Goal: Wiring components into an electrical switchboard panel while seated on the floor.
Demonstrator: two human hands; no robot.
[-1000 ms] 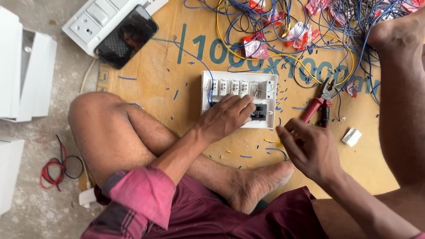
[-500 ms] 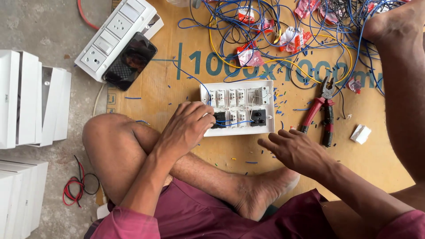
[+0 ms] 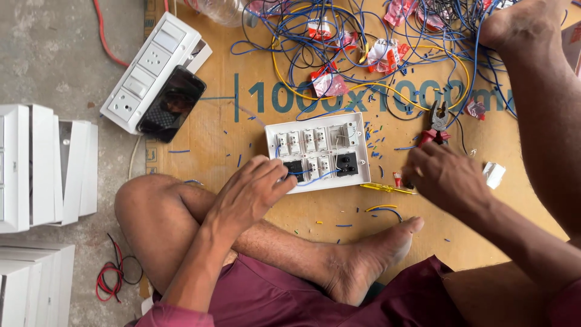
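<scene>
A white switch board plate [image 3: 327, 142] lies back side up on a brown cardboard sheet [image 3: 212, 139], showing several switch modules and thin blue wires. My left hand [image 3: 251, 192] rests on its lower left corner, fingers bent over the edge. My right hand [image 3: 446, 178] is to the right of the plate, lying over the red handles of the pliers [image 3: 437, 121]. Whether it grips them is hidden. A yellow-handled screwdriver [image 3: 387, 189] lies just below the plate, left of my right hand.
A tangle of blue and yellow wires [image 3: 363, 54] with red packets fills the sheet's far side. A second white switch board [image 3: 151, 66] with a black phone [image 3: 172, 103] lies at upper left. White boxes [image 3: 42, 163] stack at left. My crossed legs and foot [image 3: 363, 260] are close.
My right hand has moved up and to the right, from beside the plate onto the pliers. My left hand stays at the plate's left end.
</scene>
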